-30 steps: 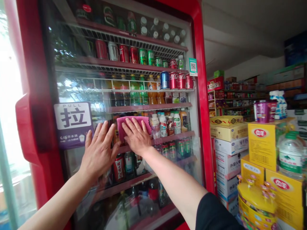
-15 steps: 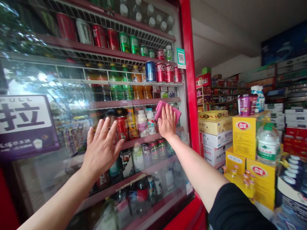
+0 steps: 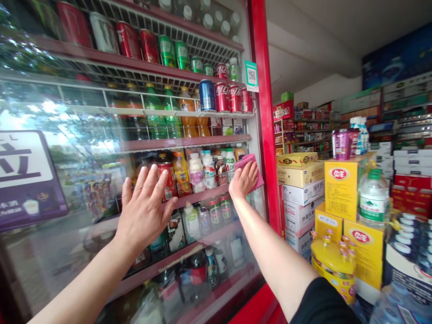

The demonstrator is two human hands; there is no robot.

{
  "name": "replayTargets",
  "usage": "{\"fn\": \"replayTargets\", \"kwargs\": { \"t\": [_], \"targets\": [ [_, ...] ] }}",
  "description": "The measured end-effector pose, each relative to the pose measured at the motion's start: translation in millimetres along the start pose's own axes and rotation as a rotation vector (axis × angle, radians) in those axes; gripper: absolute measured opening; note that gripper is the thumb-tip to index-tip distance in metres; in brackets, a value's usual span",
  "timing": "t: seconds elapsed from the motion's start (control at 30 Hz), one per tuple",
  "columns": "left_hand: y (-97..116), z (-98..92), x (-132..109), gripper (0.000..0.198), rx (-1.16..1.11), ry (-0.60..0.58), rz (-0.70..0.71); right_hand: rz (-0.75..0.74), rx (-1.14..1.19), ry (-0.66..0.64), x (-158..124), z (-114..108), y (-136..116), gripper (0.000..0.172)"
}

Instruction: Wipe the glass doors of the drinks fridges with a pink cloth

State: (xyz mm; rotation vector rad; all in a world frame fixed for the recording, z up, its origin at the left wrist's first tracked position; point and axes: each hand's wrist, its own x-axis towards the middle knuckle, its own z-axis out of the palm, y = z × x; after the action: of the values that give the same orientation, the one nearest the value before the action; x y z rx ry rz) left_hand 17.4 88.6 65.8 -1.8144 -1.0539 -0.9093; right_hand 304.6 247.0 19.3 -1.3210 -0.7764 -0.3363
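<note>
Farther right along the glass than a moment ago and slightly lower: right hand (image 3: 245, 180), with a pink cloth (image 3: 258, 179) carried along under it, now close to the red frame (image 3: 265, 112) of a glass-door drinks cooler. Cloth flat against the glass door (image 3: 67, 252), its pink edges showing above and to the right of the hand. Right fingers (image 3: 249, 173) close together and laid flat over the cloth, no pinch. Left hand (image 3: 145, 209) almost unmoved, bare, palm toward the glass, left fingers (image 3: 145, 180) spread wide, level with a red-labelled bottle (image 3: 167, 181) on the shelf behind. Between the two hands, white plastic bottles (image 3: 202, 171) behind the glass. Higher up, red Coca-Cola cans (image 3: 229, 99) beside a blue can (image 3: 207, 95), and a QR code sticker (image 3: 251, 75) on the inner edge of the door. At the left edge, part of a purple-and-white door sign (image 3: 25, 180). Right of the cooler, stacked yellow cartons (image 3: 340, 189) and white cartons (image 3: 302, 193), a large water bottle (image 3: 373, 200) on top of the yellow stack, and store shelves (image 3: 312, 126) beyond.
</note>
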Motion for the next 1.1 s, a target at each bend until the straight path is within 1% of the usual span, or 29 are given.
{"fn": "replayTargets", "kwargs": {
  "t": [0.07,0.13,0.17,0.27,0.33,0.4,0.43,0.5,0.57,0.7,0.8,0.9,0.93,1.03,1.1],
  "targets": [
    [2.3,-0.8,-0.9,0.077,-0.014,-0.017,0.0,-0.111,0.054,-0.081,-26.2,-6.9,-25.4,0.068],
    [4.0,-1.8,-2.7,0.076,-0.013,-0.016,0.003,-0.271,0.075,-0.199,-58.0,-17.7,-50.6,0.069],
    [4.3,-2.4,-3.9,0.077,-0.006,-0.009,0.005,-0.379,0.075,-0.272,-75.1,-23.6,-62.4,0.07],
    [2.9,-5.6,-8.1,0.076,0.023,0.002,0.017,-0.782,0.099,-0.483,-124.3,-39.6,-90.9,0.068],
    [1.0,-8.7,-10.9,0.074,0.043,-0.005,0.03,-1.033,0.135,-0.566,-148.3,-46.4,-101.3,0.062],
    [-0.5,-11.7,-13.2,0.072,0.061,-0.014,0.037,-1.213,0.168,-0.597,-160.7,-49.4,-103.9,0.055],
    [-0.7,-12.8,-14.1,0.072,0.067,-0.02,0.039,-1.268,0.182,-0.598,-162.3,-49.6,-102.4,0.052],
    [0.1,-13.7,-15.5,0.072,0.069,-0.027,0.042,-1.292,0.191,-0.59,-158.1,-48.6,-94.9,0.048],
    [2.5,-12.9,-16.3,0.073,0.06,-0.034,0.044,-1.215,0.178,-0.571,-146.5,-46.6,-82.4,0.049],
    [9.5,-9.1,-16.4,0.075,0.042,-0.04,0.054,-0.931,0.101,-0.528,-109.6,-42.3,-46.1,0.064],
    [13.4,-6.6,-16.3,0.077,0.027,-0.03,0.056,-0.72,0.023,-0.454,-74.9,-39.5,-8.6,0.071],
    [14.1,-4.7,-17.8,0.076,0.022,-0.022,0.059,-0.501,-0.047,-0.351,-43.7,-36.7,37.0,0.071],
    [13.5,-4.0,-18.8,0.076,0.023,-0.024,0.058,-0.408,-0.058,-0.311,-36.3,-35.3,52.5,0.071],
    [9.9,-1.4,-23.3,0.076,0.031,-0.034,0.055,-0.067,-0.059,-0.151,-27.8,-27.8,90.0,0.07],
    [6.8,0.5,-26.9,0.075,0.037,-0.037,0.051,0.116,-0.052,-0.043,-34.2,-19.4,100.2,0.072]
  ]
}}
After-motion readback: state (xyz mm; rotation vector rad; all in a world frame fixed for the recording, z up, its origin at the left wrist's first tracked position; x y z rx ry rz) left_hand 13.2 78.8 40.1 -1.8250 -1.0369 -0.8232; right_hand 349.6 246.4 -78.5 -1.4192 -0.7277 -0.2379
